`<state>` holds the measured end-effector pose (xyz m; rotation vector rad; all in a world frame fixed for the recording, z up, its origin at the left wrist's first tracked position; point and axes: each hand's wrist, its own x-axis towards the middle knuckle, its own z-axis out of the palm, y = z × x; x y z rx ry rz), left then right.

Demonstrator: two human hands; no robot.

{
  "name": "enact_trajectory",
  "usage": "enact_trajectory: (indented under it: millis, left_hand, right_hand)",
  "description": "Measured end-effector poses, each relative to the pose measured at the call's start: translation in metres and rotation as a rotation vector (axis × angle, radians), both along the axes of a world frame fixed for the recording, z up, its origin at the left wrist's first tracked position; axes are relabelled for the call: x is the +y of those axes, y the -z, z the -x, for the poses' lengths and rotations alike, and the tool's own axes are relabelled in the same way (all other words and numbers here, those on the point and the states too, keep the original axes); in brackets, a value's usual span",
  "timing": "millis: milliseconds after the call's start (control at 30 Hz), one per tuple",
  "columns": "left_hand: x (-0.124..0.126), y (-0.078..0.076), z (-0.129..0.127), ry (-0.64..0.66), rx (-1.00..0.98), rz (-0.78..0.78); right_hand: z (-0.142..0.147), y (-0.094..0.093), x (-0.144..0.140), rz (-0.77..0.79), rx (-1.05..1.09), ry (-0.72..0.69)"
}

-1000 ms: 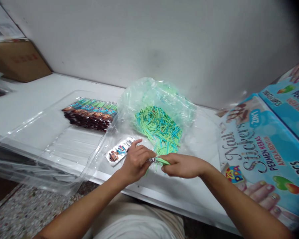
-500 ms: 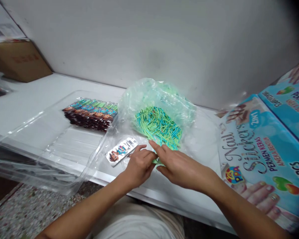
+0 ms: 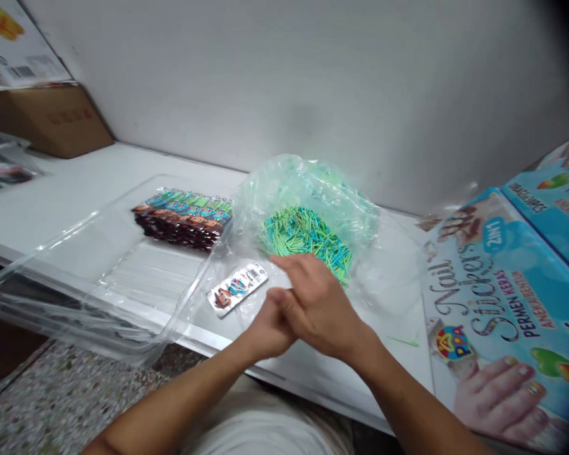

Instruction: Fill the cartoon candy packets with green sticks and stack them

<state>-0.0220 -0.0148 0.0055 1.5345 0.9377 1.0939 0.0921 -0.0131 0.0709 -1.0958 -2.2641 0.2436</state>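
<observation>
My left hand (image 3: 271,325) is closed at the table's front, its fingers largely covered by my right hand. Green sticks showed between the hands a moment earlier; now they are hidden. My right hand (image 3: 318,306) presses against the left, its fingers bent across it and its thumb by the left thumb. Just beyond them, a clear plastic bag (image 3: 284,177) lies open with a heap of thin green and blue sticks (image 3: 308,237) in it. Left of my hands, a silver sachet (image 3: 237,291) with a cartoon figure lies flat.
On the left, a clear plastic tray (image 3: 95,227) holds a stack of cartoon-printed sachets (image 3: 183,218) and overhangs the table edge. Blue Nail Stickers boxes (image 3: 502,303) stand at right. A loose green stick (image 3: 405,342) lies near them. A cardboard box (image 3: 61,120) sits at back left.
My right hand has come further over the left, its fingers now bent, and covers the green sticks that showed between them. The view has shifted slightly; the sachet and bag have stayed in place.
</observation>
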Motion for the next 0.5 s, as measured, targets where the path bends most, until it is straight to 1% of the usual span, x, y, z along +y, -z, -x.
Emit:
enact_trajectory:
  millis: [67,100,167,200,267,300,333,400,500]
  left_hand:
    - [0.005,-0.009,0.007,-0.012,-0.097,0.105]
    - [0.008,-0.013,0.011,-0.033,-0.15,0.148]
    - [0.013,-0.019,0.017,-0.09,-0.263,0.195]
    - [0.014,-0.021,0.019,-0.107,-0.308,0.207]
    - [0.015,-0.022,0.022,-0.112,-0.363,0.234]
    - [0.015,-0.022,0.023,-0.106,-0.375,0.25]
    - [0.015,-0.022,0.023,-0.102,-0.385,0.265]
    - [0.014,-0.022,0.023,-0.107,-0.399,0.278]
    - [0.013,-0.024,0.025,-0.078,-0.44,0.281]
  right_hand:
    - [-0.009,0.003,0.002,0.021,0.22,0.11]
    - [-0.014,0.007,0.003,0.084,0.307,0.163]
    - [-0.018,0.021,0.002,0.313,0.425,0.199]
    - [-0.018,0.029,0.0,0.462,0.465,0.173]
    - [-0.015,0.047,-0.004,0.76,0.553,0.071]
    - [-0.013,0.054,-0.007,0.86,0.6,0.032]
    - [-0.01,0.06,-0.009,0.921,0.642,0.011]
    - [-0.008,0.066,-0.011,0.943,0.695,0.018]
    - [-0.008,0.065,-0.011,0.912,0.734,0.06]
